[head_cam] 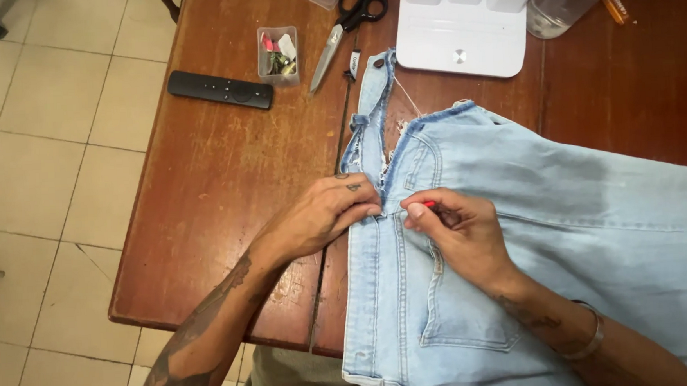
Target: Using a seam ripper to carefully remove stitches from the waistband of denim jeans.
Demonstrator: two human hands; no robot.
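Light blue jeans [564, 220] lie spread over a brown wooden table [225, 176], the waistband toward the far side. A seam near the waistband is opened up, with frayed white threads showing. My left hand [325, 213] pinches the denim edge just left of that seam. My right hand [459, 230] rests on the jeans by a back pocket and holds a small red-handled tool [429, 205], its tip at the seam between both hands.
Black-handled scissors [347, 28], a small clear box of sewing bits [277, 55] and a black remote control [220, 90] lie at the far left. A white stand [461, 42] and a clear bottle [565, 1] sit at the back. Tiled floor [37, 170] lies left.
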